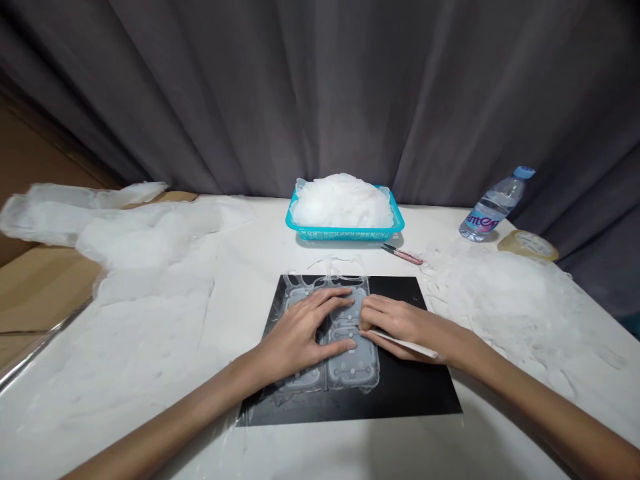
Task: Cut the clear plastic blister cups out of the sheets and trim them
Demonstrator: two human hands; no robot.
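Translucent moulded sheet (353, 367) is seen lying flat on a black mat (410, 393) at the centre of the white table (320, 447), near the front edge. It is covered in part by both hands. The left hand (300, 333) is laid palm-down on the sheet, with fingers spread and pressed flat across the upper cells. The right hand (395, 323) is set at the sheet's right edge, with fingers held together and the tips touching the sheet. A thin white strip (415, 345) is seen coming out from under that hand; whether it is pinched cannot be told. At least 4 rounded cells joined by thin webbing can be made out in the sheet. It is judged light, soft and floppy, probably a bit tacky on the mat, and its thin flash is likely to tear if pulled hard. The outer rim or a corner is judged the best place for a hold, with the rest kept flat under a palm. Behind the mat, a blue basket (345, 232) heaped with white pieces and a pink cutter (403, 254) are noted. A water bottle (493, 207) and a tape roll (529, 245) are noted far right. Heaps of clear scrap (500, 287) are noted on both sides.
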